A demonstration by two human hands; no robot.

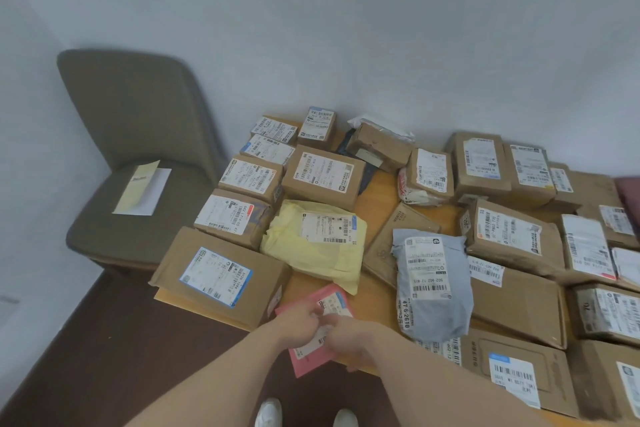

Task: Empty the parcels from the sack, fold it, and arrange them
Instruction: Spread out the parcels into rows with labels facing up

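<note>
Wooden table (pixel 377 191) crowded with parcels; pink mailer (pixel 313 354) at near edge, long axis running away from person, gripped by left hand (pixel 298 321) and right hand (pixel 349 340), both equally near.

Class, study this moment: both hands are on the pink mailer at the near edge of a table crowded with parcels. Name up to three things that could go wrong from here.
1. The pink mailer, held by the left hand and right hand, overhangs the table edge; if released there, it might slide to the floor.
2. The large box at the near-left corner juts past the edge; a nudge could tip it off.
3. The grey mailer lies across other parcels and may slip when neighbours move.
</note>
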